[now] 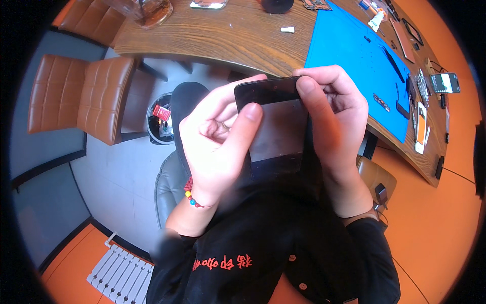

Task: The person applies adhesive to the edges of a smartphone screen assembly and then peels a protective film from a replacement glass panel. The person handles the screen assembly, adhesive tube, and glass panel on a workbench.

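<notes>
A dark, glossy phone-sized panel [279, 129], apparently a phone or its screen, is held up between both hands over my lap. Its upper strip is black, and a broad grey patch, perhaps a reflection, fills the middle. My left hand [216, 133] grips the left side, thumb on the face and fingers behind. At the upper right corner, my right hand [336, 110] pinches the edge between thumb and forefinger. The panel's lower end blends into my dark clothing, so its outline there is hard to tell.
A wooden table [212, 38] stands ahead, with a blue work mat [341, 49] carrying tweezers [393, 62] and small phone parts. A lit phone [445, 83] stands at the right. Left are brown padded chairs [76, 95] and a waste bin [150, 131]; a glass jug [152, 15] is on the table.
</notes>
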Tool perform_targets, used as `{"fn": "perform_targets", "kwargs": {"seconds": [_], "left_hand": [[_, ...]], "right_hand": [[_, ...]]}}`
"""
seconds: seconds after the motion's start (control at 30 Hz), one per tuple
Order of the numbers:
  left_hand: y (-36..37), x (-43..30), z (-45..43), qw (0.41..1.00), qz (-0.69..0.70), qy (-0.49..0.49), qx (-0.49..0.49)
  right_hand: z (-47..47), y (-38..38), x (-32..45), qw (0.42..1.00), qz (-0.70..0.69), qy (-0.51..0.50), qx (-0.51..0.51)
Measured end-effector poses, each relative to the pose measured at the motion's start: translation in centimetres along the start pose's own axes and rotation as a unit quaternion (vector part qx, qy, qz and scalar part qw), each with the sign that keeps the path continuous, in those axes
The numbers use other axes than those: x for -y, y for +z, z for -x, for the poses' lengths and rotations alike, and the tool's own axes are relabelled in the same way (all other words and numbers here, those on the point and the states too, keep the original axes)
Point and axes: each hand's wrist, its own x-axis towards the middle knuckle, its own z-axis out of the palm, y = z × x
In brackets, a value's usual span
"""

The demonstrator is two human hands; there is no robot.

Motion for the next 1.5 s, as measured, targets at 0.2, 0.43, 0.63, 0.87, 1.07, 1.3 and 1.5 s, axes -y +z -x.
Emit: {"fn": "perform_targets", "kwargs": {"seconds": [0.2, 0.43, 0.63, 0.87, 1.07, 1.3, 1.5], "left_hand": [[-1.0, 0.0, -0.1, 0.999, -0.041, -0.008, 0.023], [-0.4, 0.4, -0.2, 1.000, 0.021, -0.007, 0.010], [-1.0, 0.6, -0.5, 0.999, -0.048, 0.010, 0.004], [-1.4, 0.5, -0.3, 0.997, -0.063, 0.021, 0.033], [-1.2, 0.1, 0.0, 0.994, -0.071, 0.071, 0.034], [-1.6, 0.0, 0.4, 0.989, -0.133, 0.071, 0.014], [-1.6, -0.9, -0.2, 0.997, -0.004, -0.013, 0.078]], "right_hand": [[0.0, 0.1, 0.3, 0.999, 0.030, -0.013, 0.018], [0.1, 0.2, 0.4, 1.000, 0.020, 0.009, 0.017], [0.3, 0.6, 0.2, 0.999, 0.045, -0.012, 0.019], [1.0, 0.6, 0.8, 0.990, 0.136, -0.016, 0.029], [0.7, 0.3, 0.6, 0.969, 0.210, -0.118, 0.047], [0.5, 0.4, 0.6, 0.962, 0.220, -0.150, 0.055], [0.7, 0.1, 0.9, 0.978, 0.178, -0.096, 0.052]]}}
